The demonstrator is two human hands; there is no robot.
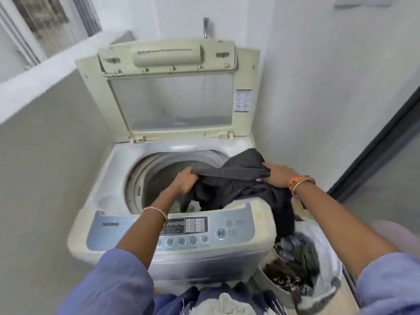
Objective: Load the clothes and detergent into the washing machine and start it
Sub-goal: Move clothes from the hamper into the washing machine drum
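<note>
White walls boxed in the open washing machine (118,176); the left hand (183,181) gripped the dark garment (238,185) over the drum, the right hand (280,176) clutched its other end.

A metal tap (206,27) (blurred) on the wall; a window (41,17) at left.

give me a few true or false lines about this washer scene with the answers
1. The cream top-loading washing machine has its lid shut. False: the lid stands open.
2. Both hands hold the dark grey garment. True: the left hand and the right hand each have a grip on it.
3. The garment lies fully inside the drum. False: it drapes over the machine's right edge.
4. A white laundry basket with clothes stands right of the machine. True.
5. The right hand presses the start button. False: it holds the garment.
</note>
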